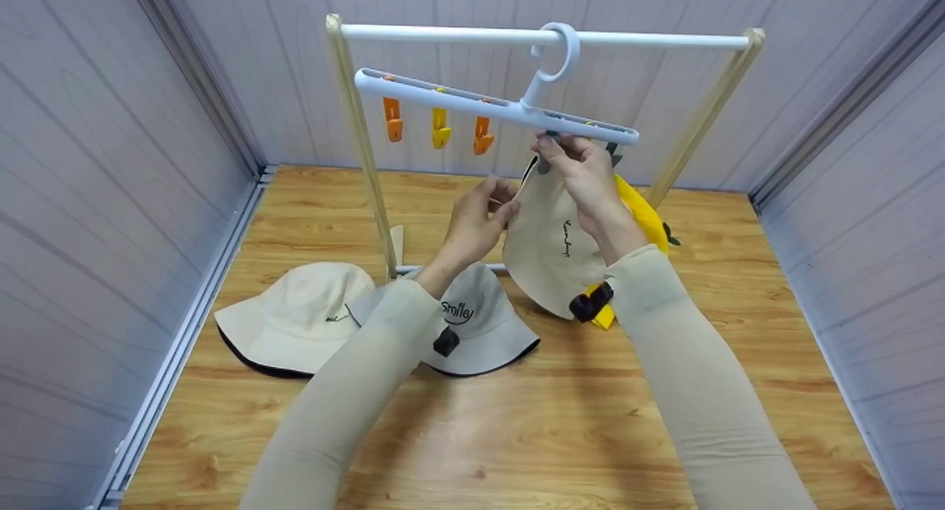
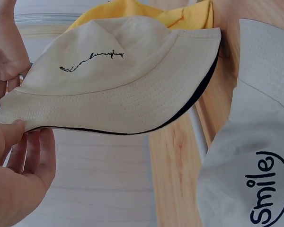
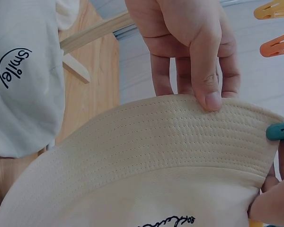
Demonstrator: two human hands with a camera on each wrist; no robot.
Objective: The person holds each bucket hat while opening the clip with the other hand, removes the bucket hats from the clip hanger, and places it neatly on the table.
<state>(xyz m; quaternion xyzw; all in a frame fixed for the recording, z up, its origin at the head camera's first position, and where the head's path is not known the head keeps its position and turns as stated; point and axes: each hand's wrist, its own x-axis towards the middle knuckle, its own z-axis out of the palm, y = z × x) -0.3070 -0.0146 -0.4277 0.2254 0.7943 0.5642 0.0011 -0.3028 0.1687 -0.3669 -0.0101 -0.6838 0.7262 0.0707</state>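
Observation:
A cream bucket hat (image 1: 550, 252) with dark script hangs under the white clip hanger (image 1: 443, 100) on the rack's top bar. My left hand (image 1: 506, 209) pinches the hat's brim (image 3: 170, 127) between thumb and fingers. My right hand (image 1: 548, 150) is up at the hanger and pinches a teal clip (image 3: 280, 131) at the brim's edge. In the left wrist view the cream hat (image 2: 118, 94) fills the middle, with my left hand (image 2: 16, 137) at the lower left. A yellow hat (image 1: 644, 213) hangs behind.
Two orange clips and a yellow one (image 1: 441, 128) hang free on the hanger's left half. On the wooden table (image 1: 517, 436) lie another cream hat (image 1: 303, 314) and a pale grey "Smile" hat (image 1: 480, 322), beside the rack's wooden post (image 1: 365, 163). Grey walls close in on three sides.

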